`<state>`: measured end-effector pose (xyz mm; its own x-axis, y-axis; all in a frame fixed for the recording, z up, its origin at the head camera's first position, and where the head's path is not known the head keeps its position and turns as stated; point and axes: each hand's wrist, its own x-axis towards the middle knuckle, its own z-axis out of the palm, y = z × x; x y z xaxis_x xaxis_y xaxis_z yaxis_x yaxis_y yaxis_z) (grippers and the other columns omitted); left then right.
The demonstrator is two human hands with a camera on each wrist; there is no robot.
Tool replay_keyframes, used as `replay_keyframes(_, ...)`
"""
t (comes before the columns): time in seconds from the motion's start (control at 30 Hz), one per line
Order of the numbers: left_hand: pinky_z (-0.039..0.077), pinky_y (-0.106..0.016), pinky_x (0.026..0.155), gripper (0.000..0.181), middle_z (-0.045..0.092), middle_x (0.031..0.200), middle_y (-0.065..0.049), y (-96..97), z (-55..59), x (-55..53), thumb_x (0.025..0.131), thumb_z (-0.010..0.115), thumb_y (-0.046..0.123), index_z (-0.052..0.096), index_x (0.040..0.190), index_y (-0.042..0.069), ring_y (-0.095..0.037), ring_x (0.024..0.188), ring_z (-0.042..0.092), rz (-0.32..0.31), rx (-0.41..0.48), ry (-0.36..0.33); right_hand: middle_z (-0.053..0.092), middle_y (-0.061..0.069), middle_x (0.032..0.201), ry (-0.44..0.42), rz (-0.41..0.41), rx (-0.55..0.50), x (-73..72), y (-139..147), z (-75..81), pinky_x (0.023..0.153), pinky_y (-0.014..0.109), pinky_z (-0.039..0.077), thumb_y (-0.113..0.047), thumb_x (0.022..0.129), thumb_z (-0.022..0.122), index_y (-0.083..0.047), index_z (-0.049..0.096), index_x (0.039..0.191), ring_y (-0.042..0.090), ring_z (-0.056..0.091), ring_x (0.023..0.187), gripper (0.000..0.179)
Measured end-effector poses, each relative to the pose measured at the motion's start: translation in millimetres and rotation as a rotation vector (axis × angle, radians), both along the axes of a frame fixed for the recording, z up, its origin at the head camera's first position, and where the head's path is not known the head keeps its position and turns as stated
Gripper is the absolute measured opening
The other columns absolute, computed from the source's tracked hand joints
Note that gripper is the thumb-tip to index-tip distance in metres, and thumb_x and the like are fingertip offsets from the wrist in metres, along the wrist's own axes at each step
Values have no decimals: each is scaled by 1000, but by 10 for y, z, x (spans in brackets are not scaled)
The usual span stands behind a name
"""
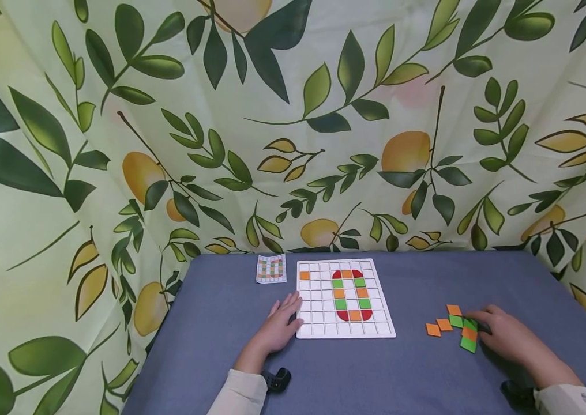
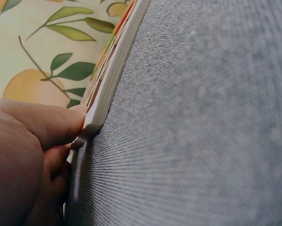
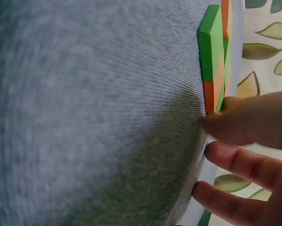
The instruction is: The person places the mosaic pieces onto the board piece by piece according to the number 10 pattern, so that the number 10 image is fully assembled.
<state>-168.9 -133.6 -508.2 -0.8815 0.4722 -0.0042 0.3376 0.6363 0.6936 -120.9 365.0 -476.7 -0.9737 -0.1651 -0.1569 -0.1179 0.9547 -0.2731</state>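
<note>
A white gridded board [image 1: 319, 329] lies on the table, bearing a ring of red quarter-rounds with orange and green squares, plus a lone orange tile [image 1: 304, 276] near its upper left corner. My left hand [image 1: 276, 327] rests against the board's left side, fingertips at its edge; the thumb [image 2: 60, 123] touches the board's rim in the left wrist view. To the right, my right hand [image 1: 506, 337] reaches into loose tiles, its fingertips at a green tile [image 1: 470, 324]. In the right wrist view, the thumb [image 3: 244, 120] is beside an orange tile [image 3: 209, 96], partly hiding the index finger.
A small printed card [image 1: 271, 269] with a coloured grid pattern lies left of the board's top corner. Several other orange and green tiles, among them an orange tile [image 1: 433, 329], lie in a loose cluster on the blue-grey tablecloth [image 1: 365, 374]. Behind hangs a leaf-patterned curtain [image 1: 293, 184].
</note>
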Motion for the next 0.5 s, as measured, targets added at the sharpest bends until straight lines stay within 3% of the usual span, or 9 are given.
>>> replay_keyframes(0.13, 6, -56, 122, 54, 24, 162, -13, -13, -8, -7, 102, 51, 18, 35, 151, -1, -34, 151, 19, 0, -3, -2, 58, 18, 99, 24, -2, 11, -8, -35, -1, 72, 54, 51, -11, 82, 74, 0, 69, 111, 39, 61, 89, 32)
replay_keyframes(0.33, 7, -58, 122, 55, 25, 162, -14, -15, -8, -10, 102, 51, 19, 36, 151, 0, -35, 150, 19, -3, -3, 7, 57, 16, 97, -11, -42, 8, -44, -24, -4, 73, 54, 52, -32, 80, 79, -4, 66, 92, 34, 60, 88, 33)
replay_keyframes(0.5, 7, -57, 122, 55, 25, 162, -13, 4, 1, 0, 102, 51, 19, 35, 151, 0, -34, 151, 19, -1, -2, 0, 58, 21, 99, -46, -83, 10, -51, -31, -14, 74, 55, 50, -42, 80, 78, -2, 68, 97, 40, 60, 90, 44)
